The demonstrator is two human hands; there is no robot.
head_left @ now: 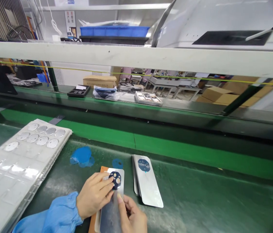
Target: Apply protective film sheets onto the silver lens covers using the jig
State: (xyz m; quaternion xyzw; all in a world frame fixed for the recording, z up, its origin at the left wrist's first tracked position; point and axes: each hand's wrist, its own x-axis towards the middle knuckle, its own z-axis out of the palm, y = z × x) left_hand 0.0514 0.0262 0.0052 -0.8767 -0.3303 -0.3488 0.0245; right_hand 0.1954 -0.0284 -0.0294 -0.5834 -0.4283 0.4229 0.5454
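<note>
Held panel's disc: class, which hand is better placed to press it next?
Likely left: the left hand touches the disc; the right hand holds the panel by its edge, lower down.

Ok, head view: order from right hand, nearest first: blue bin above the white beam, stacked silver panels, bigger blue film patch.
1. Stacked silver panels: ahead-right of the right hand.
2. Bigger blue film patch: ahead, left.
3. Blue bin: far back, up high.

Bench (214, 200) lies open right of stacked panels (149, 184); tray (22, 174) blocks left
</note>
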